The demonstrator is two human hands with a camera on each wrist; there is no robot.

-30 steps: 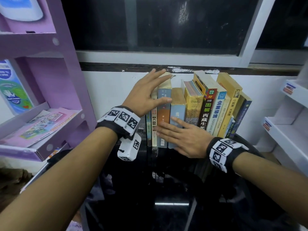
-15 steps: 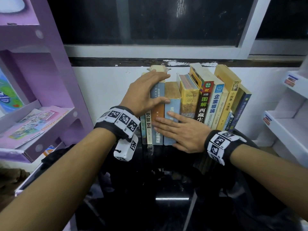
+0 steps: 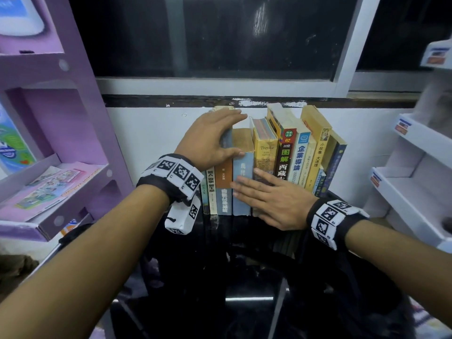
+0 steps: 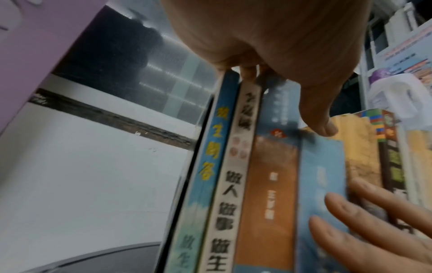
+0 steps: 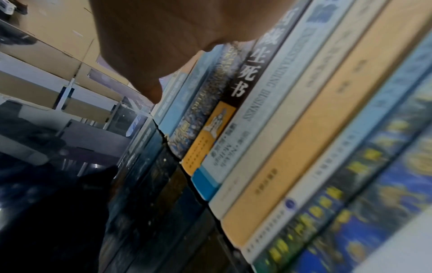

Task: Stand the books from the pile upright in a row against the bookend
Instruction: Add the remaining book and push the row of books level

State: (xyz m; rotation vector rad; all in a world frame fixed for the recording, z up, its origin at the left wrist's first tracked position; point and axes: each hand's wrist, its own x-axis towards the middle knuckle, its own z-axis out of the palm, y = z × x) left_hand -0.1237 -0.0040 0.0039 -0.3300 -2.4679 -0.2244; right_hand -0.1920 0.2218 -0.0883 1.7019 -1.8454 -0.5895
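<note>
Two hands are on the row of books, which stands on the shiny black desk by the white wall. The left hand lies over the tops at the left end, fingers nearly straight and thumb on a spine. The right hand lies flat and open on the spines lower down. These look like paperbacks, light and a bit bendy, and the desk looks slippery, so I think they can slide or tip. Holding them from both ends seems safest. The right-hand books lean. I cannot clearly see the bookend or any pile. Both wrist pictures are blurry.
</note>
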